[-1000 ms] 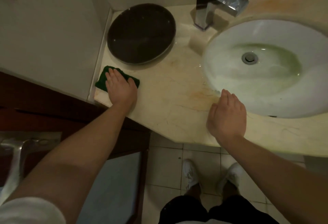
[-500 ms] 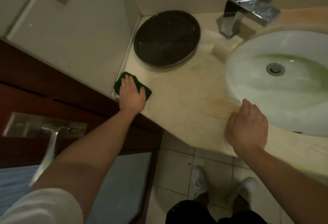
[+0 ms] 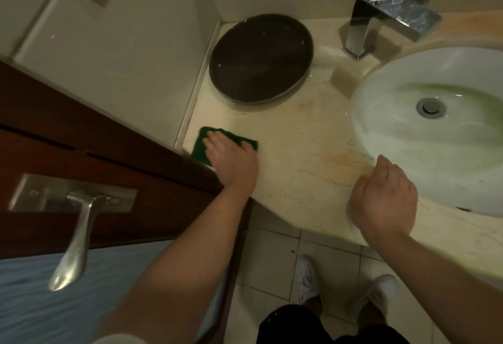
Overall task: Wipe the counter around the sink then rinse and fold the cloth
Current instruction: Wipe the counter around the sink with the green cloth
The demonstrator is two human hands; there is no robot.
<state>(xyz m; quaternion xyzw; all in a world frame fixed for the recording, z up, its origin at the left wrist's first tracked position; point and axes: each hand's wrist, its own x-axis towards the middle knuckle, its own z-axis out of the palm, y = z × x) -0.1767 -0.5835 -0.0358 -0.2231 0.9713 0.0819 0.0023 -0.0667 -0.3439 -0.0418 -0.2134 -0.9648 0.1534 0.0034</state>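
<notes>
While the green cloth (image 3: 200, 141) is kept pressed under the flat left hand (image 3: 234, 161) at the counter's (image 3: 294, 158) front-left corner, the right hand (image 3: 383, 196), now loosely curled and empty, is rested beside the sink (image 3: 381, 131); wiping is judged unfinished.

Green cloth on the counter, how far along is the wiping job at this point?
Early to midway. Done: nothing plainly finished; water drops lie on the counter beside the sink. In hand: the left hand presses the green cloth flat at the counter's front left corner, while the right hand rests by the sink rim. Left: wiping around the faucet, then rinsing and folding.
</notes>
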